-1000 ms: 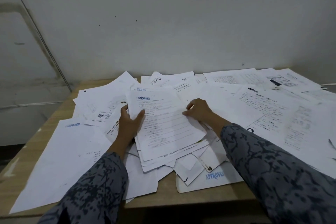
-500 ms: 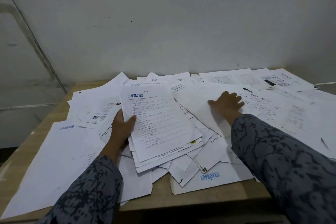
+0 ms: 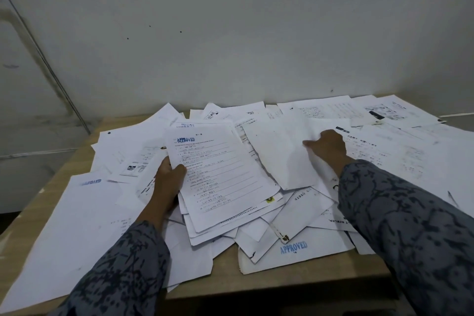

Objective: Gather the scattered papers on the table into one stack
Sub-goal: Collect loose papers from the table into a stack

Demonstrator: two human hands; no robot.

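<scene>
Paper stack [image 3: 220,177] gripped by left hand [image 3: 168,182] | right hand [image 3: 327,146] pinches blank sheet [image 3: 282,151]

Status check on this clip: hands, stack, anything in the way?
Left hand grips the stack. Right hand pinches a blank sheet. Loose papers cover the table.
</scene>
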